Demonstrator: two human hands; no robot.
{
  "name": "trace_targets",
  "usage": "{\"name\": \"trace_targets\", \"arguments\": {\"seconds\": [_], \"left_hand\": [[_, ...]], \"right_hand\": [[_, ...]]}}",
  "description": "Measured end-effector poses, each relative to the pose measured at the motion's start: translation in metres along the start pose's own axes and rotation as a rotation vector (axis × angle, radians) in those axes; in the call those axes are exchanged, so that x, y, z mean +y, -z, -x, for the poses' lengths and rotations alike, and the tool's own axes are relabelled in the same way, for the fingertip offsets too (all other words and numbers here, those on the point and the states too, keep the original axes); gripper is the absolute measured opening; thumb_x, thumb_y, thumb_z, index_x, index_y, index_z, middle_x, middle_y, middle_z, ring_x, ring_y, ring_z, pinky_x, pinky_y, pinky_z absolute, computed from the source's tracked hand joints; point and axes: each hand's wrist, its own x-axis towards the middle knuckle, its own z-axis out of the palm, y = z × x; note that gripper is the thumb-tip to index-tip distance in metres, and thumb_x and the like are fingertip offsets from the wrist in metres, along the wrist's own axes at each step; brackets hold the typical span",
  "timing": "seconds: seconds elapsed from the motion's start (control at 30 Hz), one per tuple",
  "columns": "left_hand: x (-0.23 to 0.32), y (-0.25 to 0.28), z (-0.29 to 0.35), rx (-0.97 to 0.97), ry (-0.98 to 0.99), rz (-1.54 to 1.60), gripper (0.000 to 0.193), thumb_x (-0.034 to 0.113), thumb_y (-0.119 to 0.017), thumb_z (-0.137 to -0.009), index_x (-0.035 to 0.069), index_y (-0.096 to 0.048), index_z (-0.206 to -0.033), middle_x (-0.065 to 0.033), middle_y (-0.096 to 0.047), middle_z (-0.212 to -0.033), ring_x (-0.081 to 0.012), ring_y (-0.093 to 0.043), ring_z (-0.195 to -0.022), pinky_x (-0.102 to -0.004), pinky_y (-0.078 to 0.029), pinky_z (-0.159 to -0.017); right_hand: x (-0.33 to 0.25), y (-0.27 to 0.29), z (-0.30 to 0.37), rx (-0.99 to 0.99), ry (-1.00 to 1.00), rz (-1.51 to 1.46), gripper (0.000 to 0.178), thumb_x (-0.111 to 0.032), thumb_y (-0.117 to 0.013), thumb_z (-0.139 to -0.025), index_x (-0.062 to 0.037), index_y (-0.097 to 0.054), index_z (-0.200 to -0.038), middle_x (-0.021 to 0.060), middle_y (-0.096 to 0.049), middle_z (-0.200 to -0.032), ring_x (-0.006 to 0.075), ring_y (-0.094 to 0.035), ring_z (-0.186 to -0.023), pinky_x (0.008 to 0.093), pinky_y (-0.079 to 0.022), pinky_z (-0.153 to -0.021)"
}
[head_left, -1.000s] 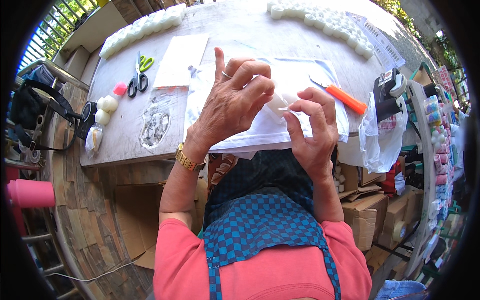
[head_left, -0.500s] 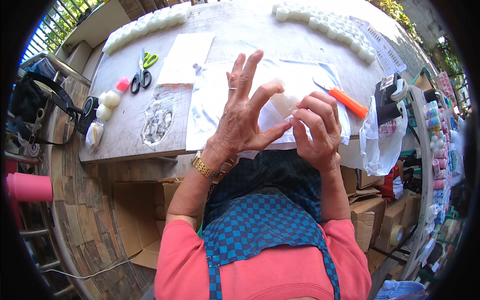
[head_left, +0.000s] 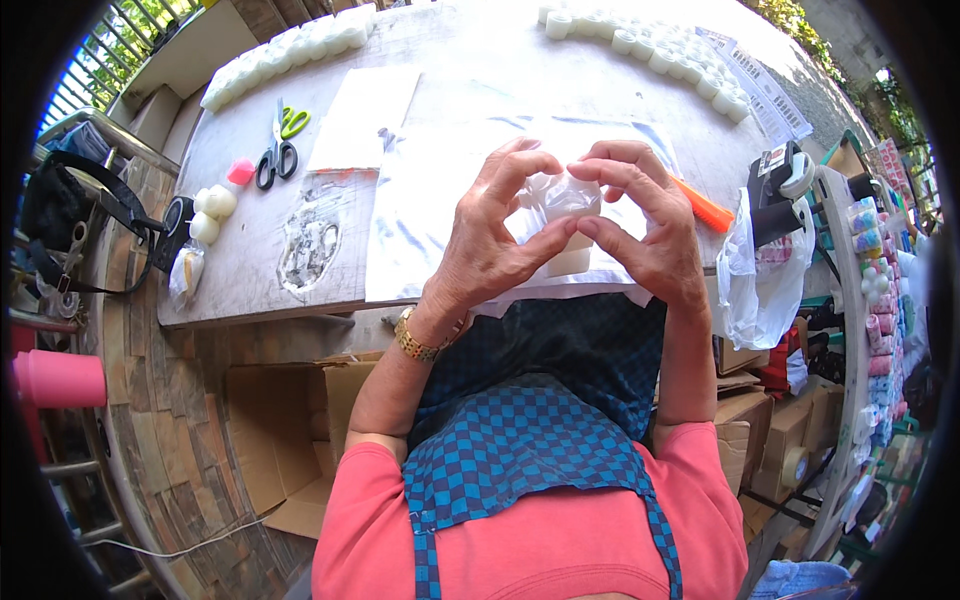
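Observation:
Over a white cloth (head_left: 415, 215) at the table's front edge, my two hands meet fingertip to fingertip around clear plastic film (head_left: 566, 196). My left hand (head_left: 488, 225) pinches the film from the left, thumb and fingers curved. Opposite it, my right hand (head_left: 655, 228) grips the film's other side in the same way. Below the thumbs shows a short, white, candle-like cylinder (head_left: 570, 263); whether the film encloses it fully I cannot tell. Just right of my right hand lies an orange utility knife (head_left: 706, 207), its blade end hidden behind that hand.
Rows of white cylinders (head_left: 290, 55) stand at the back left, and more white cylinders (head_left: 660, 58) at the back right. Scissors (head_left: 276, 155), a pink piece (head_left: 240, 172) and white round pieces (head_left: 212, 210) lie left. A plastic bag (head_left: 752, 285) hangs at the right edge.
My hands have drawn together, and the right hand has turned inward. My left fingers, raised and spread before, are now curled onto the film. The white cylinder shows below the thumbs.

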Motion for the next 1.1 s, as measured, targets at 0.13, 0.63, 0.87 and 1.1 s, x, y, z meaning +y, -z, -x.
{"name": "trace_targets", "arguments": {"seconds": [0.13, 0.63, 0.87, 1.1], "left_hand": [[0.003, 0.003, 0.001, -0.061, 0.07, 0.007, 0.056, 0.025, -0.083, -0.079, 0.012, -0.054, -0.125, -0.0221, -0.046, -0.139, -0.0411, -0.054, -0.125, -0.0501, -0.054, -0.095], [0.02, 0.002, -0.005, -0.039, 0.195, 0.057, 0.055, 0.025, -0.081, -0.08, 0.009, -0.056, -0.126, -0.0135, -0.056, -0.13, -0.031, -0.059, -0.119, -0.0486, -0.052, -0.098], [0.023, -0.005, -0.003, 0.024, 0.281, 0.224, 0.049, 0.023, -0.077, -0.084, 0.005, -0.06, -0.126, -0.0138, -0.057, -0.13, -0.0312, -0.056, -0.122, -0.0462, -0.052, -0.097], [0.013, -0.008, -0.003, 0.02, 0.23, 0.136, 0.05, 0.023, -0.071, -0.089, 0.007, -0.057, -0.135, -0.0176, -0.054, -0.138, -0.0352, -0.052, -0.127, -0.0457, -0.051, -0.1]], "right_hand": [[-0.002, 0.001, -0.004, 0.008, -0.038, 0.011, 0.03, -0.001, -0.077, -0.076, -0.0078, -0.073, -0.105, 0.0083, -0.065, -0.111, 0.0222, -0.064, -0.104, 0.0351, -0.055, -0.082], [-0.011, -0.008, -0.006, 0.127, 0.101, 0.091, 0.015, 0.005, -0.075, -0.074, -0.0015, -0.071, -0.087, 0.008, -0.066, -0.093, 0.0213, -0.064, -0.088, 0.0313, -0.054, -0.071], [-0.004, -0.013, -0.004, 0.22, 0.273, 0.162, 0.016, 0.003, -0.076, -0.073, -0.002, -0.071, -0.087, 0.0068, -0.065, -0.089, 0.0207, -0.062, -0.082, 0.0312, -0.052, -0.065], [0.005, -0.019, -0.001, 0.266, 0.445, 0.346, 0.022, 0.006, -0.075, -0.07, 0.0011, -0.068, -0.09, 0.0084, -0.059, -0.096, 0.0227, -0.061, -0.081, 0.0326, -0.052, -0.062]]}}
